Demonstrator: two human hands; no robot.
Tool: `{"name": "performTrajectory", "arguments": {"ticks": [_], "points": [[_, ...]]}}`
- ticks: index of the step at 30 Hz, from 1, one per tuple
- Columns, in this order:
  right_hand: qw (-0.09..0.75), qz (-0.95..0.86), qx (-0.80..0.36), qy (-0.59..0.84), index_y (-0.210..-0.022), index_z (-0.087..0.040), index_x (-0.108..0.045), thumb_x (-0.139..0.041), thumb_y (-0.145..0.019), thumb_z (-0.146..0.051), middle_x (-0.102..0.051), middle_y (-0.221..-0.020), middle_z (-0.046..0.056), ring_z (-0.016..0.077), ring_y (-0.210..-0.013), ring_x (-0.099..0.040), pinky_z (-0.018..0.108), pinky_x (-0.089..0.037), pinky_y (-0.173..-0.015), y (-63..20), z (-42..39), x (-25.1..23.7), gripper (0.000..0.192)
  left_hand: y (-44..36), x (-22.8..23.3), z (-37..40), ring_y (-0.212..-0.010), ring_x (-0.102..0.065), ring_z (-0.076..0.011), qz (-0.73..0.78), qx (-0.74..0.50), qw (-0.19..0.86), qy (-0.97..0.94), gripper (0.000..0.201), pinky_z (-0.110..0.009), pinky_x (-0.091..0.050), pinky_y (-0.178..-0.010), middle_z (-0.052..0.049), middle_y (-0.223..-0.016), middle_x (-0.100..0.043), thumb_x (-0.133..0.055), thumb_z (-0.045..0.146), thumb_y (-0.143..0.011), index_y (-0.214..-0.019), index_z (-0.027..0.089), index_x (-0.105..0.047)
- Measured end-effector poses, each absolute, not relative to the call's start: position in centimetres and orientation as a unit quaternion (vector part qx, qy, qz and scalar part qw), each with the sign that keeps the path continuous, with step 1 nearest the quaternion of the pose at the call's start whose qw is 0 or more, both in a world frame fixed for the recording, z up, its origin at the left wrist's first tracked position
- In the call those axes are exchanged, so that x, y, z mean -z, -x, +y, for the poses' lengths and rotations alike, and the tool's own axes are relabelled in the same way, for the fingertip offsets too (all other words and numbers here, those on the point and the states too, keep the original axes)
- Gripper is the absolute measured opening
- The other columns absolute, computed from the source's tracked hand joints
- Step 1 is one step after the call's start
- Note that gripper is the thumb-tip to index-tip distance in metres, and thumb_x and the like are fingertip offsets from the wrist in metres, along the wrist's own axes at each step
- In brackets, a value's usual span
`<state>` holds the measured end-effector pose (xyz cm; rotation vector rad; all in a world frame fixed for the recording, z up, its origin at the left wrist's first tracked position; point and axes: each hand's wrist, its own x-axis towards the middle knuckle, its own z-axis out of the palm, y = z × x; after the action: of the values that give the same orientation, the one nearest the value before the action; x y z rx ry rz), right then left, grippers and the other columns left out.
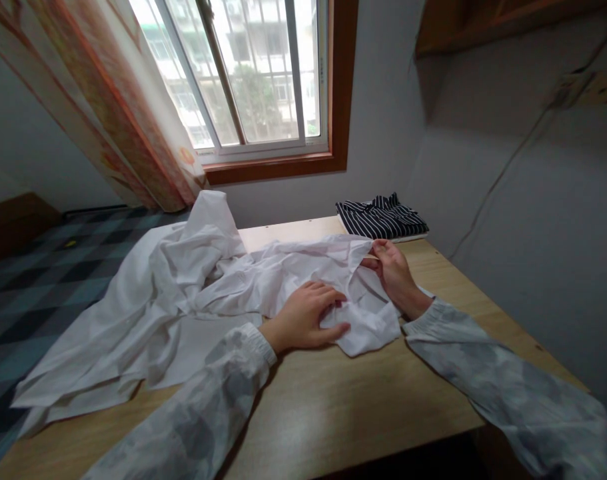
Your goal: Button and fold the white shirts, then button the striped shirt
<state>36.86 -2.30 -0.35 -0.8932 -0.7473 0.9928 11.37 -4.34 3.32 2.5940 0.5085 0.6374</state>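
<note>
A rumpled white shirt (183, 287) lies across the wooden table, its left part bunched up and spilling toward the bed. My left hand (306, 317) rests on the cloth near the shirt's right end, thumb and fingers apart. Pinched in my right hand (393, 270) is an upper edge of the same white cloth, lifted a little off the table. Under that raised edge the fabric gapes open, and a lower flap lies on the wood in front of it. Part of my right hand's fingers is hidden behind the cloth.
A folded black-and-white striped shirt (383, 217) sits at the table's back right corner. Left of the table (328, 407) is a bed with a dark checked cover (83, 270). Behind are a window (263, 73) and a patterned curtain (118, 100). A cable (500, 177) hangs down the right wall.
</note>
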Motion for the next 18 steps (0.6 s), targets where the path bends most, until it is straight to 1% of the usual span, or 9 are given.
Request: {"name": "performTrajectory", "arguments": {"ticks": [2, 4, 5, 9, 11, 13, 15, 16, 18], "points": [[0.731, -0.339, -0.428, 0.408, -0.102, -0.028, -0.055, -0.089, -0.078, -0.056, -0.073, -0.092, -0.001, 0.0185, -0.078, -0.073, 0.034, -0.063, -0.074, -37.5, -2.0, 0.6, 0.050, -11.4, -3.4, -4.2, -0.087, -0.072, -0.0254, 0.193, -0.217, 0.224, -0.930, 0.029, -0.039, -0.053, -0.094, -0.006, -0.089, -0.076, -0.085, 0.046, -0.087, -0.108, 0.027, -0.080], [0.741, -0.340, -0.402, 0.416, -0.100, -0.029, -0.054, -0.085, -0.080, -0.057, -0.070, -0.088, -0.002, 0.0187, -0.078, -0.071, 0.034, -0.062, -0.074, -38.4, -1.6, 0.8, 0.046, -11.2, -3.5, -3.8, -0.073, -0.068, -0.0201, 0.194, -0.202, 0.262, -0.924, 0.015, -0.034, -0.053, -0.085, -0.002, -0.077, -0.073, -0.081, 0.042, -0.091, -0.095, 0.027, -0.081], [0.745, -0.339, -0.388, 0.424, -0.099, -0.028, -0.055, -0.083, -0.081, -0.057, -0.069, -0.087, -0.002, 0.0189, -0.078, -0.070, 0.034, -0.061, -0.074, -38.9, -1.4, 0.9, 0.044, -10.9, -3.7, -3.6, -0.068, -0.065, -0.0178, 0.189, -0.188, 0.290, -0.919, 0.012, -0.031, -0.052, -0.079, -0.001, -0.074, -0.072, -0.078, 0.039, -0.094, -0.091, 0.027, -0.082], [0.743, -0.306, -0.325, 0.498, -0.093, -0.026, -0.060, -0.082, -0.075, -0.064, -0.065, -0.080, -0.003, 0.0190, -0.075, -0.065, 0.031, -0.056, -0.068, -41.7, -0.7, 0.8, 0.047, -9.0, -6.1, -2.8, -0.056, -0.051, -0.0127, 0.191, -0.109, 0.412, -0.884, 0.019, -0.025, -0.040, -0.056, 0.002, -0.064, -0.063, -0.076, 0.041, -0.095, -0.088, 0.024, -0.082], [0.743, -0.294, -0.287, 0.528, -0.091, -0.025, -0.064, -0.084, -0.072, -0.068, -0.065, -0.080, -0.002, 0.0196, -0.076, -0.064, 0.031, -0.054, -0.068, -43.4, -0.6, 0.0, 0.051, -7.2, -7.9, -2.7, -0.054, -0.047, -0.0115, 0.206, -0.065, 0.456, -0.863, 0.022, -0.024, -0.035, -0.051, 0.003, -0.062, -0.058, -0.075, 0.043, -0.096, -0.089, 0.023, -0.082], [0.739, -0.305, -0.268, 0.537, -0.091, -0.025, -0.067, -0.085, -0.070, -0.071, -0.068, -0.080, -0.001, 0.0207, -0.076, -0.065, 0.033, -0.053, -0.067, -45.1, -1.0, -1.0, 0.055, -5.2, -9.7, -2.8, -0.056, -0.049, -0.0116, 0.227, -0.028, 0.476, -0.850, 0.023, -0.023, -0.037, -0.053, 0.002, -0.065, -0.060, -0.076, 0.043, -0.096, -0.088, 0.021, -0.081], [0.705, -0.356, -0.295, 0.538, -0.094, -0.025, -0.071, -0.088, -0.068, -0.072, -0.071, -0.081, 0.000, 0.0209, -0.072, -0.065, 0.033, -0.052, -0.063, -46.8, -1.8, -2.3, 0.057, -2.9, -11.2, -3.1, -0.062, -0.054, -0.0130, 0.248, -0.004, 0.472, -0.846, 0.023, -0.024, -0.042, -0.058, 0.001, -0.069, -0.064, -0.078, 0.043, -0.094, -0.087, 0.021, -0.081], [0.664, -0.401, -0.324, 0.542, -0.094, -0.025, -0.072, -0.090, -0.067, -0.072, -0.073, -0.081, 0.001, 0.0207, -0.069, -0.064, 0.033, -0.051, -0.061, -47.6, -2.4, -2.9, 0.057, -1.8, -11.8, -3.3, -0.065, -0.057, -0.0138, 0.255, 0.006, 0.467, -0.847, 0.023, -0.024, -0.044, -0.062, 0.000, -0.071, -0.066, -0.078, 0.043, -0.094, -0.086, 0.021, -0.081], [0.529, -0.509, -0.381, 0.562, -0.089, -0.022, -0.076, -0.096, -0.062, -0.069, -0.073, -0.076, 0.004, 0.0203, -0.063, -0.062, 0.032, -0.047, -0.056, -49.1, -3.5, -4.1, 0.058, 0.1, -12.6, -3.6, -0.071, -0.062, -0.0160, 0.261, 0.028, 0.462, -0.847, 0.025, -0.026, -0.049, -0.070, -0.001, -0.077, -0.071, -0.078, 0.045, -0.094, -0.087, 0.022, -0.082]]}}
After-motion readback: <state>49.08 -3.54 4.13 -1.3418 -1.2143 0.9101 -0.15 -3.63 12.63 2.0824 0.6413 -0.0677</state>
